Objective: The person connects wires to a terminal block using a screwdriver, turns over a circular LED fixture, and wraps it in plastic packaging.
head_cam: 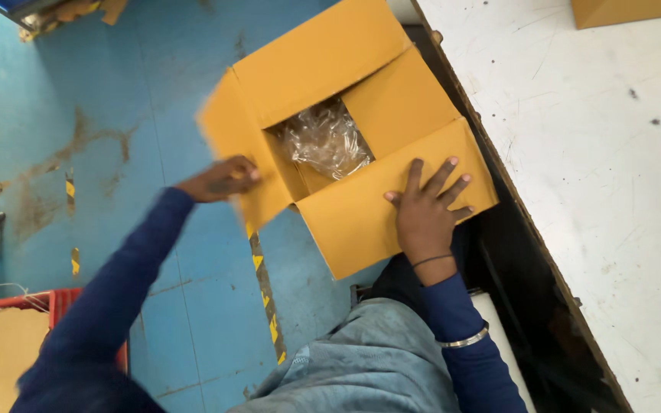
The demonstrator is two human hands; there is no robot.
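A brown cardboard box [392, 99] sits in front of me, above the blue floor, with its four top flaps partly folded in. Clear crinkled plastic wrap [325, 140] shows through the opening at its centre. My right hand [425, 210] lies flat with fingers spread on the near flap, pressing it down. My left hand [222, 180] grips the edge of the left flap, which looks blurred from motion. Both arms wear dark blue sleeves, and a thin metal bangle circles my right forearm.
A white scuffed table [598, 168] with a dark edge runs along the right, bearing another cardboard box [625, 11] at its far corner. A red crate [55, 306] with cardboard pieces stands at lower left. Yellow-black tape stripes [265, 294] mark the blue floor.
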